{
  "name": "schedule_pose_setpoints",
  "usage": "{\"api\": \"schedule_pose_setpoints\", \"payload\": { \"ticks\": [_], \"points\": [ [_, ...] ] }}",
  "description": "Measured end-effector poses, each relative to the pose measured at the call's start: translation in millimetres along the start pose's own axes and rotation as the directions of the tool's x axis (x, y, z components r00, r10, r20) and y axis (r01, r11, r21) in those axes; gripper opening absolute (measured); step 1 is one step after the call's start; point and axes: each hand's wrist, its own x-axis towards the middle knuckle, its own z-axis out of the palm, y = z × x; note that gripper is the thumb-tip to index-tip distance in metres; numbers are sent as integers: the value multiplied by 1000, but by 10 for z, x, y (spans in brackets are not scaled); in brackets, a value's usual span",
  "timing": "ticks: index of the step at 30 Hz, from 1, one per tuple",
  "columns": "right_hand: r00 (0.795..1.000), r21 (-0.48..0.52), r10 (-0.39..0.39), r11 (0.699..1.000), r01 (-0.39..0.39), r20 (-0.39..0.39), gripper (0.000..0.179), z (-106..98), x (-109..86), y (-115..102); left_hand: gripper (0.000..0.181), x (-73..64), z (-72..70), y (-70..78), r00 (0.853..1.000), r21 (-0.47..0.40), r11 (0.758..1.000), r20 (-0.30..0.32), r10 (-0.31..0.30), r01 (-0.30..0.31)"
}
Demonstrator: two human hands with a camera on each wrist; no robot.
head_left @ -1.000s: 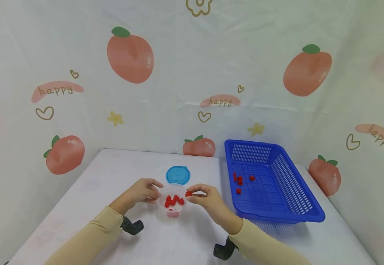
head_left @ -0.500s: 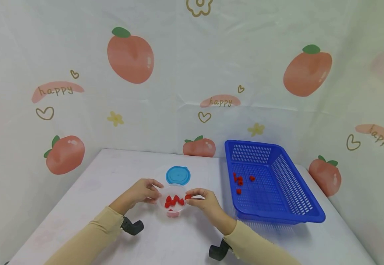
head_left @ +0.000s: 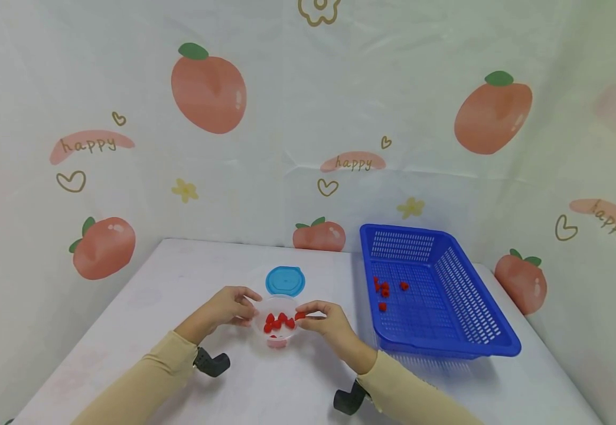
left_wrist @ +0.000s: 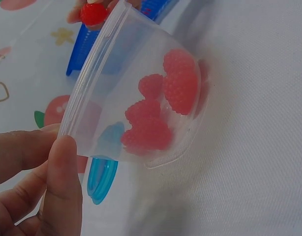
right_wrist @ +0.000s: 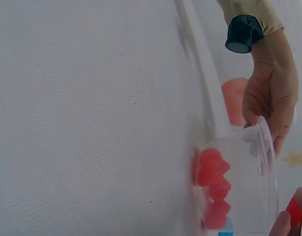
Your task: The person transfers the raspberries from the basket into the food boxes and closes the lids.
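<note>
A clear plastic cup [head_left: 278, 326] holding several red berries [head_left: 279, 321] is stood on the white table [head_left: 153, 295] and is gripped at its rim by the curled fingers and thumb of the left hand [head_left: 226, 307]. One further red berry [head_left: 300, 316] is pinched between thumb and fingertips of the right hand [head_left: 325, 321] just over the cup's right rim. A round blue lid [head_left: 285, 280] is laid just behind the cup, and a blue basket [head_left: 478, 330] with a few loose berries [head_left: 384, 289] is set to the right.
</note>
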Motion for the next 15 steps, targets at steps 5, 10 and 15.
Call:
{"api": "schedule_pose_setpoints", "payload": {
  "ticks": [5, 10, 15],
  "points": [
    [1000, -17, 8, 1000, -7, 6, 30, -2, 28, 25, 34, -3, 4, -2, 1000, 10, 1000, -6, -4, 4],
    [1000, -37, 9, 999, -8, 17, 30, -4, 55, 60, 34, -18, 4, 9, 1000, 26, 1000, -7, 2, -1],
    [1000, -48, 14, 999, -13, 22, 29, -3, 51, 42, 34, -23, 5, 13, 1000, 34, 999, -9, 0, 0]
  ]
}}
